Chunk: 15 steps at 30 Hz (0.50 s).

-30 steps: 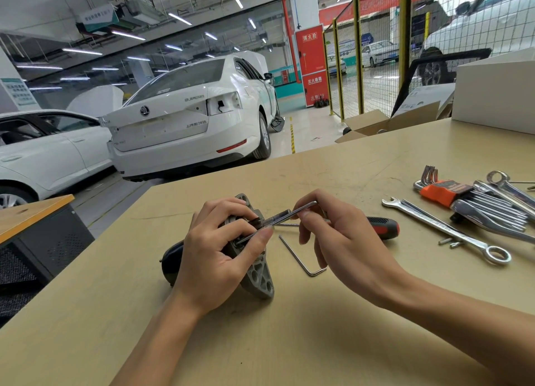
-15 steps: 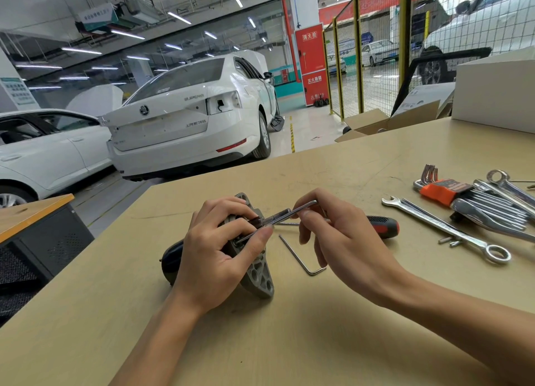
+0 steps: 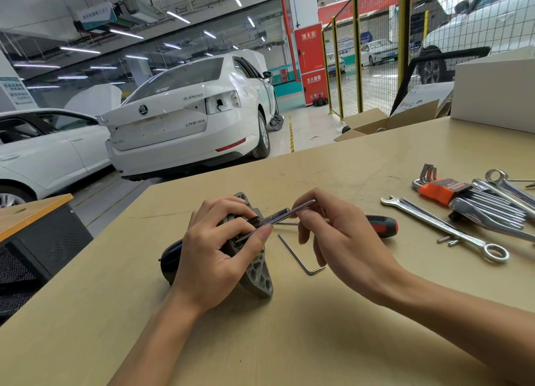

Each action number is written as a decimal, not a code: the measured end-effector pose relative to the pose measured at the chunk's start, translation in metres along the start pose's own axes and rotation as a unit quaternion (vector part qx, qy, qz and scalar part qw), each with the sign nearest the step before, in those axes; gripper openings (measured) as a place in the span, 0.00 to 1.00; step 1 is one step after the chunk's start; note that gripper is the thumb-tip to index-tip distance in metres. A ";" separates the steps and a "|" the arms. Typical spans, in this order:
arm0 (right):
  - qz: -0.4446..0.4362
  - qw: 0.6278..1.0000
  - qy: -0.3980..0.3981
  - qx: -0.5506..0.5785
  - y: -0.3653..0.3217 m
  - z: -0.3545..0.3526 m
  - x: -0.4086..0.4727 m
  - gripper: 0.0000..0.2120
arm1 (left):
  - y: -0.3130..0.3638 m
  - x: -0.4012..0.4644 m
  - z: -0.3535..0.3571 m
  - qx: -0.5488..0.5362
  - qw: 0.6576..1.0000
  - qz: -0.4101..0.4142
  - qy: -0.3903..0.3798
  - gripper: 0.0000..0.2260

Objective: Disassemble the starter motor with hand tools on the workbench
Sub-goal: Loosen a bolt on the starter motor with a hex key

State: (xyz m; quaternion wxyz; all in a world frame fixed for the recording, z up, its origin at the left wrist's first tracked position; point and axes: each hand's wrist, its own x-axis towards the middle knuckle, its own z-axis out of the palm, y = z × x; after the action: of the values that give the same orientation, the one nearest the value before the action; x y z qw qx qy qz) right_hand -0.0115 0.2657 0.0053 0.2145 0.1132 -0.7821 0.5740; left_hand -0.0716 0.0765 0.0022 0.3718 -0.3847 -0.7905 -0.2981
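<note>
Hex key seated in the starter motor, both hands on the job

The starter motor point(image 3: 254, 272) lies on the workbench point(image 3: 289, 342) near its front-left edge, its dark rounded body pointing left and its ribbed grey cast flange toward the right. The left hand point(image 3: 214, 258) wraps around the housing and steadies it; the right hand point(image 3: 335, 241) pinches the bent end of a bright steel hex key point(image 3: 286, 214), whose long shaft runs leftward and down into the flange (the fastener itself is hidden under the thumb). Turning likely pivots about that shaft, so the right hand does the work. A spare hex key point(image 3: 298, 255) and a red-and-black screwdriver point(image 3: 379, 226) lie just beside.
</note>
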 end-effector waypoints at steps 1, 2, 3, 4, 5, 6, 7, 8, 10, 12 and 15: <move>0.000 1.000 0.001 0.002 0.000 0.000 0.000 0.08 | 0.000 0.000 0.000 0.000 1.000 0.000 0.001 0.16; 0.001 1.000 0.002 0.004 0.000 0.000 0.000 0.08 | 0.000 0.000 0.000 0.000 1.000 0.000 0.001 0.16; 0.001 1.000 0.002 0.006 0.000 0.000 0.000 0.08 | 0.000 0.000 0.000 0.000 1.000 0.000 0.001 0.16; 0.001 1.000 0.002 0.007 -0.001 0.000 0.000 0.08 | 0.000 0.000 0.000 -0.001 1.000 -0.001 0.000 0.16; 0.001 1.000 0.002 0.010 -0.001 0.000 0.000 0.08 | -0.001 0.000 0.000 -0.001 1.000 -0.001 -0.001 0.16; 0.001 1.000 0.002 0.011 -0.001 0.000 0.000 0.08 | -0.001 0.000 0.000 -0.002 1.000 -0.002 -0.001 0.16; 0.002 1.000 0.001 0.011 -0.001 0.000 0.000 0.08 | -0.001 0.000 0.000 -0.002 1.000 -0.002 0.000 0.16; 0.001 1.000 0.001 0.010 -0.002 0.000 0.000 0.08 | -0.001 0.000 0.000 -0.002 1.000 -0.002 0.000 0.16; 0.001 1.000 0.001 0.007 -0.002 0.000 0.000 0.08 | -0.001 0.000 0.000 -0.002 1.000 0.000 0.000 0.15; 0.002 1.000 0.001 0.007 -0.002 -0.001 0.000 0.08 | -0.001 0.000 0.000 0.000 1.000 0.002 0.000 0.15; 0.002 1.000 0.001 0.006 -0.002 -0.001 0.000 0.08 | 0.000 0.000 0.000 0.001 1.000 0.002 0.000 0.15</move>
State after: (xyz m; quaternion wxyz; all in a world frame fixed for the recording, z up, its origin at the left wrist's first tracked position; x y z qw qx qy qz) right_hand -0.0103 0.2658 0.0067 0.2133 0.1123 -0.7787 0.5792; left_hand -0.0716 0.0766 0.0018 0.3730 -0.3856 -0.7901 -0.2966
